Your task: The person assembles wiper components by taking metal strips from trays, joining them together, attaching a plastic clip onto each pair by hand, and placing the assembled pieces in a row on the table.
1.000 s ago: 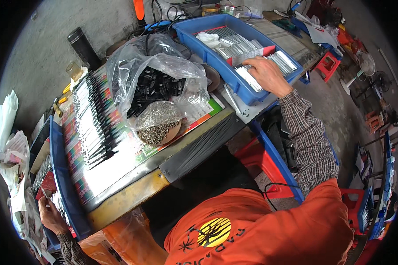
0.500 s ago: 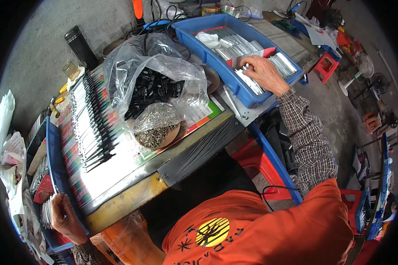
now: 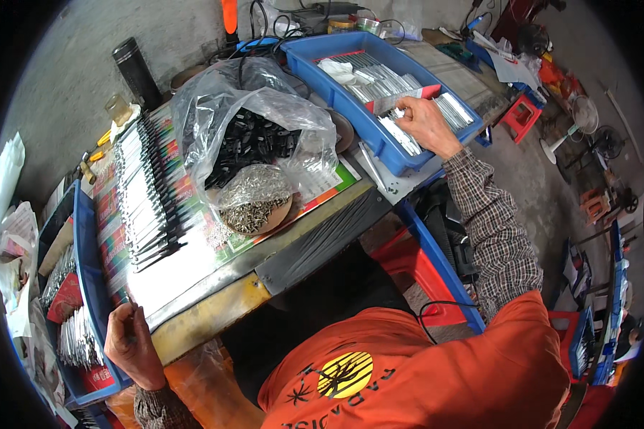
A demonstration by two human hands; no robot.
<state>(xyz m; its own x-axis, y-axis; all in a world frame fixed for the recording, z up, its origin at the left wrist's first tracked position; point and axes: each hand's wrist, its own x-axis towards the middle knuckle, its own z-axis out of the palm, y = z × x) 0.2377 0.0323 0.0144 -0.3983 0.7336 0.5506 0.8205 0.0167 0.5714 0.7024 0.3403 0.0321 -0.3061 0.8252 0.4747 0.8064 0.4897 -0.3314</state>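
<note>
My right hand reaches into a blue tray at the upper right and closes on a few thin silver metal pieces from the stacks lying in it. My left hand rests on the rim of another blue tray at the lower left, next to bundles of silver pieces; I cannot tell whether it holds anything. Between them, a row of silver and black parts lies on a printed sheet on the workbench.
A clear plastic bag holds black parts, with a round dish of small screws in front of it. A black cylinder stands at the back. Red stools and blue crates sit on the floor to the right.
My left hand has come up from the lower left edge onto the blue tray's rim. My right hand stays in the upper blue tray, shifting slightly among the silver pieces.
</note>
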